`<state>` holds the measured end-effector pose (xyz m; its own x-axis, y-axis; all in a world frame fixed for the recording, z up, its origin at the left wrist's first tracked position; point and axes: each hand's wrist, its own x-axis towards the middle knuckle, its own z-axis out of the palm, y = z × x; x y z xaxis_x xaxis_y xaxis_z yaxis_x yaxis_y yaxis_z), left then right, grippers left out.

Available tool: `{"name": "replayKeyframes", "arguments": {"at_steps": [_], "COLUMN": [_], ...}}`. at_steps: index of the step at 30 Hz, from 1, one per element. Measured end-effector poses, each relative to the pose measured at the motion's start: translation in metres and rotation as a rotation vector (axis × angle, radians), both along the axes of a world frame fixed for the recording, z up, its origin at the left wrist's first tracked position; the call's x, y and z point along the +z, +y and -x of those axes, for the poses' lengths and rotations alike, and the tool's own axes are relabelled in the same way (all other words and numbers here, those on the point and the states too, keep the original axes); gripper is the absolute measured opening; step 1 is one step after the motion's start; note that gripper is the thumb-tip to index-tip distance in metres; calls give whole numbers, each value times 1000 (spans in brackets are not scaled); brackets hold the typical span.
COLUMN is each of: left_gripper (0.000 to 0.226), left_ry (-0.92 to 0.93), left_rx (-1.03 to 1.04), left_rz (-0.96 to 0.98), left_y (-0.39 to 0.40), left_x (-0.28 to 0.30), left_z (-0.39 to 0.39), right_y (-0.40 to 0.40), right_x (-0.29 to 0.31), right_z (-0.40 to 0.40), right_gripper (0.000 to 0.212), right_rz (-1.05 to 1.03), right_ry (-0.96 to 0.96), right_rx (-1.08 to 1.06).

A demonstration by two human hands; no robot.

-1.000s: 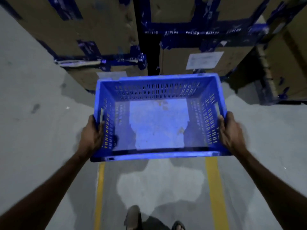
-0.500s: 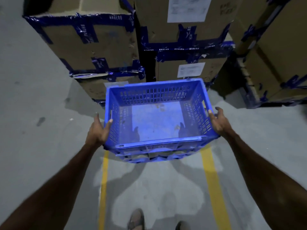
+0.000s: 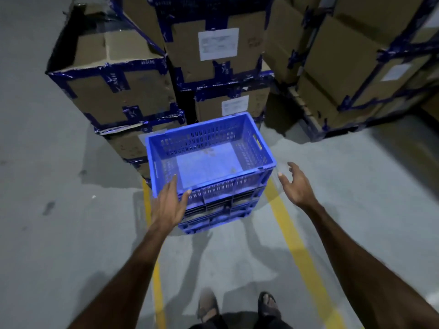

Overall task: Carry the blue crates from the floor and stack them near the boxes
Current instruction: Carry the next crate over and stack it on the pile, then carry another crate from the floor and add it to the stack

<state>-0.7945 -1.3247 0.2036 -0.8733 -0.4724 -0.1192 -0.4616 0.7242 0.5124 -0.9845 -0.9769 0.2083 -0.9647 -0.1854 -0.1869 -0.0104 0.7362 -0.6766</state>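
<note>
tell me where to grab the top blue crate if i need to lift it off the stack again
Take the top blue crate by its two short ends, one hand from each side, at the handle slots just under the rim: one shows on the right wall, another on the left wall. It sits level and open-topped on the crates below, so a straight two-sided lift should suit. The left hand is already at the near left corner.

Both bare arms reach forward and down from the bottom corners of the view, elbows nearly straight. The left hand is spread palm-down, fingers extended and slightly fanned, thumb out to the right. The right hand is open, palm turned inward, fingers loosely curled, gripping nothing.
</note>
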Motion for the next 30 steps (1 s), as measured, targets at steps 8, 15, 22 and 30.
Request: {"name": "replayKeyframes", "arguments": {"at_steps": [8,15,22,30], "left_gripper": [76,77,74,70], "left_ry": [2,32,67,95], "left_rx": [-255,-478,-696,-997], "left_rz": [22,44,28,10], "left_y": [80,188,356,536], "left_x": [19,33,46,46], "left_z": [-16,-42,-65,-114], "right_y": [109,222,350,471], "right_x": [13,23,36,48], "right_z": [-130,-236,-347,-475], "right_gripper": [66,67,67,69], "right_rz": [74,89,96,87], "right_ry": [-30,20,51,76], "right_rx": [-249,-441,-627,-906]}}
